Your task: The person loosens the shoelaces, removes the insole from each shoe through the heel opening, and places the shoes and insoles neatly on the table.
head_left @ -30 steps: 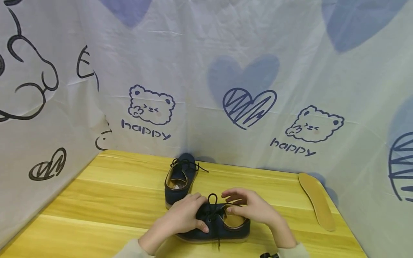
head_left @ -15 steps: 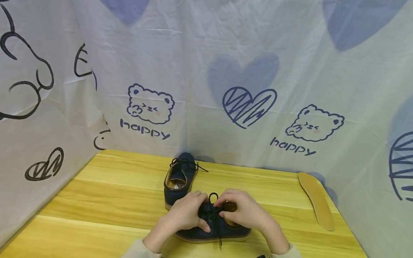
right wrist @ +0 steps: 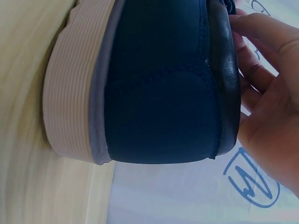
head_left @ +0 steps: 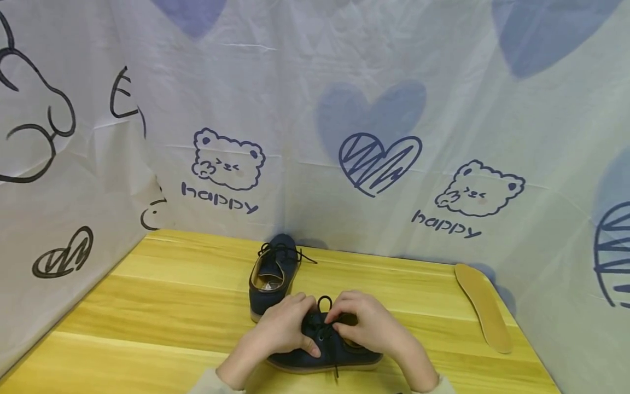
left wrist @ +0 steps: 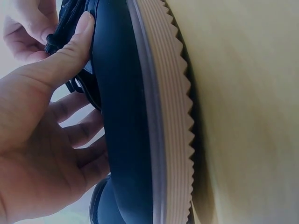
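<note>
A dark navy lace-up shoe (head_left: 346, 358) lies sideways on the table in the head view, toe to the left. My left hand (head_left: 285, 328) holds its front part, thumb on the near side and fingers over the far side. Over the shoe's opening, my right hand (head_left: 369, 323) pinches the black shoelace (left wrist: 70, 21) at the knot between thumb and fingers. One lace loop stands up between the hands, and a loose end hangs down the near side. The right wrist view shows the shoe's heel (right wrist: 159, 112), with the right palm beside the collar.
A second navy shoe (head_left: 266, 301), its laces tied, stands behind the left hand, toe towards the back. A tan insole (head_left: 484, 312) lies at the right of the wooden table (head_left: 162, 306). Printed white cloth (head_left: 305, 219) hangs behind and at the sides.
My right hand has moved left from above the shoe's opening to the laces, and its fingers have closed on the shoelace. The left hand stays on the shoe's front.
</note>
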Available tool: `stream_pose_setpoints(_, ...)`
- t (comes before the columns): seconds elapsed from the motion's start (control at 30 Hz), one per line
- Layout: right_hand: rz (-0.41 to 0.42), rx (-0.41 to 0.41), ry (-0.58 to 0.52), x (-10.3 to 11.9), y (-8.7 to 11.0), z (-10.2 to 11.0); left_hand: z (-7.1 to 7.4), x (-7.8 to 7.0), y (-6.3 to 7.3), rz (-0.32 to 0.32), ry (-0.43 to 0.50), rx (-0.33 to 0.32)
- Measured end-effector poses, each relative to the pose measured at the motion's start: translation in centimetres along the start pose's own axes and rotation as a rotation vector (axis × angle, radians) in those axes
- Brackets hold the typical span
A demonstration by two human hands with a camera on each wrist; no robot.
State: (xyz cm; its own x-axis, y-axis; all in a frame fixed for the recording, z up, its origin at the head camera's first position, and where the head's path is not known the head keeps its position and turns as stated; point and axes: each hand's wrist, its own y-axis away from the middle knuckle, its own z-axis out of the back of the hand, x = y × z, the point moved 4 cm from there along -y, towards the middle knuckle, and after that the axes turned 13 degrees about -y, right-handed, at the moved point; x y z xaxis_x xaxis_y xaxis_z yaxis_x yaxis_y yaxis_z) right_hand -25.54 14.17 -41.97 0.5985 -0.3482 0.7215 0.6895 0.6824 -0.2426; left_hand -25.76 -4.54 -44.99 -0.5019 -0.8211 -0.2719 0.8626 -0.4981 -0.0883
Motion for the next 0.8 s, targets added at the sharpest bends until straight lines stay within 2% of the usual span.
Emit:
stream_pose_setpoints(0.53, 0.085, -0.057, -0.029, 0.11, 0.05, 0.02, 0.16, -0.13, 0.32, 0.002, 0.009, -0.012)
stream_pose_setpoints(0.8, 0.096, -0.082, -0.030, 0.22, 0.08, 0.07, 0.15, -0.07, 0.37, 0.007, 0.023, -0.005)
